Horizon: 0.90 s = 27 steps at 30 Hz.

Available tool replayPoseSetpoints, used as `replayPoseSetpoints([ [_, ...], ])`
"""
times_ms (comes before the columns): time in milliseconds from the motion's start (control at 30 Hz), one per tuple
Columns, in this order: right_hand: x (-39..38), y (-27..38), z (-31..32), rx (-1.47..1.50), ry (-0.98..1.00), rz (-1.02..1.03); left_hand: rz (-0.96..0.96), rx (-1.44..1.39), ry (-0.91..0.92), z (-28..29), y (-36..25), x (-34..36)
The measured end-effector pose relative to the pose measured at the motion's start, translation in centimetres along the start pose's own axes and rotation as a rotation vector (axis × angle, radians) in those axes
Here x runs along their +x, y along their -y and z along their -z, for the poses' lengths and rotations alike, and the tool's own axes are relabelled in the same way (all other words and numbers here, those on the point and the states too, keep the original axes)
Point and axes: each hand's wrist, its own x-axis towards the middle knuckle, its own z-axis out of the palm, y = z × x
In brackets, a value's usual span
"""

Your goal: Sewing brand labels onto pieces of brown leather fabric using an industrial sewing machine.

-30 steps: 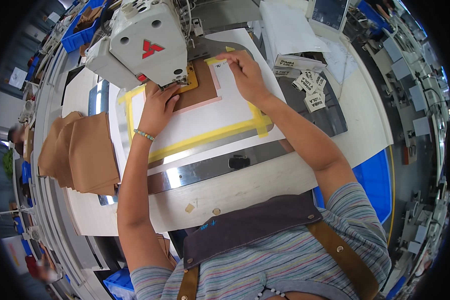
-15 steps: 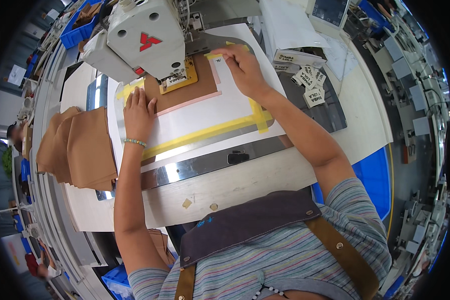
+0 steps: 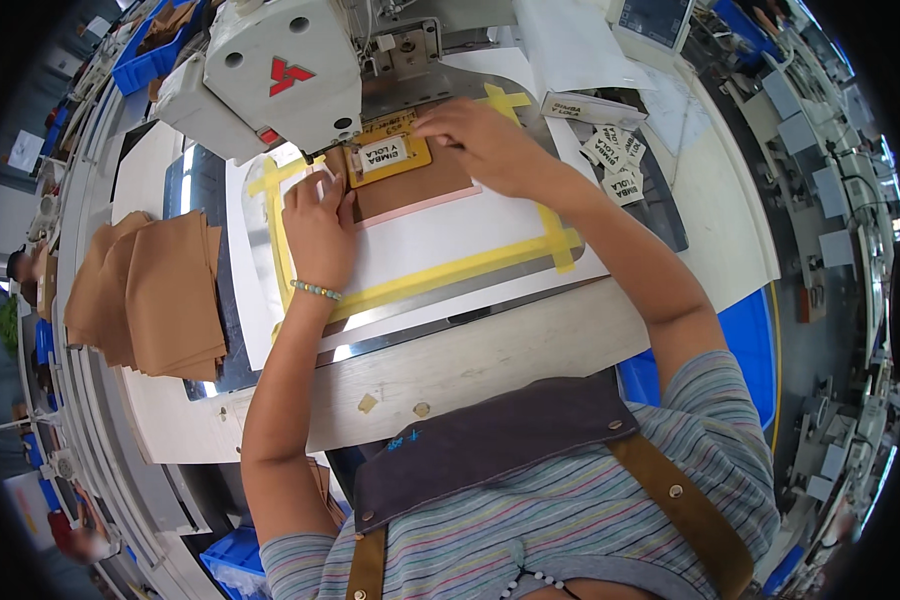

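Note:
A brown panel (image 3: 420, 195) with a pink edge strip lies on a white sheet (image 3: 420, 245) framed by yellow tape, beside the sewing machine head (image 3: 285, 75). On the panel sits a yellow template plate (image 3: 418, 158), with a white printed label (image 3: 383, 153) in its opening. My right hand (image 3: 495, 150) has its fingertips closed at the plate's upper right corner; the thumb is partly hidden. At the panel's left edge, my left hand (image 3: 320, 230) rests with bent fingers somewhat apart, near the machine's needle area.
Brown panels (image 3: 175, 300) are stacked at the left. Several loose printed labels (image 3: 620, 165) and a small white box (image 3: 595, 108) lie at the right. A blue bin (image 3: 750, 345) stands below the table's right edge, and a screen (image 3: 655, 20) is at the back right.
The taped sheet, brown panel and yellow plate have shifted right, bringing the plate out from beneath the machine head. My left hand moved right with them; my right hand shifted onto the plate's corner.

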Motion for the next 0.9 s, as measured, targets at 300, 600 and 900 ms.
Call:
replayPoseSetpoints([
  [300,1.7,2.0,-4.1,-0.24,0.09,0.144,0.516,-0.566,0.101,2.9,0.7,0.8],
  [600,0.2,3.0,0.6,-0.196,0.324,-0.212,0.61,-0.856,0.16,4.2,-2.3,-2.8],
  [900,-1.2,2.9,-2.4,-0.267,0.108,0.092,0.879,-1.45,0.162,3.4,-5.0,0.6],
])
